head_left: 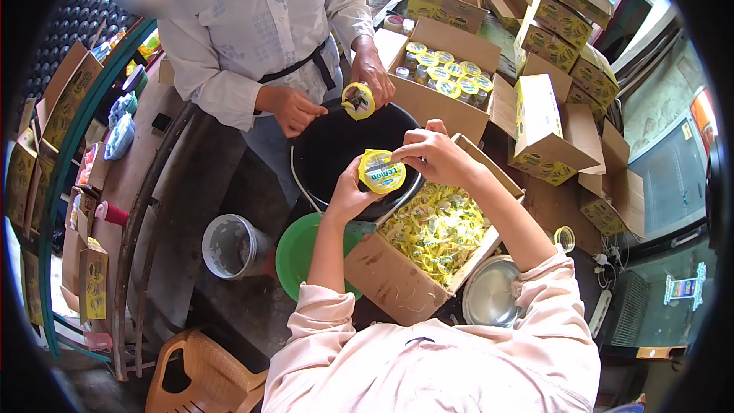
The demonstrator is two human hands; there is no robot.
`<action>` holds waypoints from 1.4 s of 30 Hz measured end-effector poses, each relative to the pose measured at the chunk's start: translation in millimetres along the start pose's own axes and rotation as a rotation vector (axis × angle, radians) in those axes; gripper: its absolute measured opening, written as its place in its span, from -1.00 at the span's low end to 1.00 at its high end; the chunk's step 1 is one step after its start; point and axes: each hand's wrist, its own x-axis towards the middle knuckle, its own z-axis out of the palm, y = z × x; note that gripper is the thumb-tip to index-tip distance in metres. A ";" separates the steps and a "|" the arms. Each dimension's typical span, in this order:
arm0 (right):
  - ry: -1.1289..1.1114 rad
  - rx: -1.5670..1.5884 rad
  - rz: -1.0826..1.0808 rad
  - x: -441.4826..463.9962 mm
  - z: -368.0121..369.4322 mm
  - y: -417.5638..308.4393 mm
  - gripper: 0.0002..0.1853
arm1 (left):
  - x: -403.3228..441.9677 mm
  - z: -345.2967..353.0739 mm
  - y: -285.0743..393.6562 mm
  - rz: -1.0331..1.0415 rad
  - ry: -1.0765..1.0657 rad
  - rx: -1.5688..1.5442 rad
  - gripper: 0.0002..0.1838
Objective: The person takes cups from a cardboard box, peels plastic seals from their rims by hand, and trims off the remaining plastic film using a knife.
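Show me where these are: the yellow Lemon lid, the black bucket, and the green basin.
Yellow Lemon lid (pixel 382 170): head view, middle of its printed top.
Black bucket (pixel 315 149): head view, its bare inner wall.
Green basin (pixel 293 260): head view, a bare part of its inside.

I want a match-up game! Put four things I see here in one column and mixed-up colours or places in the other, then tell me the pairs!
Things:
1. Cup with the Lemon lid
2. Round basin
3. Plastic armchair
4. Big bucket

Colours or places:
A. Black
B. Orange
C. In the camera wearer's left hand
D. Green

Pairs: 1-C, 2-D, 3-B, 4-A
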 end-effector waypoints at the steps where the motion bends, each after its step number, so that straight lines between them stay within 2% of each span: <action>1: -0.004 -0.005 0.002 0.6 -1.0 -0.4 -0.81 | 0.3 0.1 0.3 0.006 -0.001 -0.001 -0.39; 18: -0.006 -0.016 0.004 1.1 -0.5 -2.2 -0.82 | -0.3 0.6 5.4 0.020 -0.009 0.017 -0.40; 30: -0.071 -0.002 0.024 -2.2 5.0 4.1 -0.73 | 1.3 -1.1 0.5 -0.006 -0.016 -0.024 -0.33; 42: -0.058 0.009 0.039 -4.3 7.9 6.5 -0.72 | 2.7 -2.4 -6.8 -0.023 -0.002 -0.099 -0.31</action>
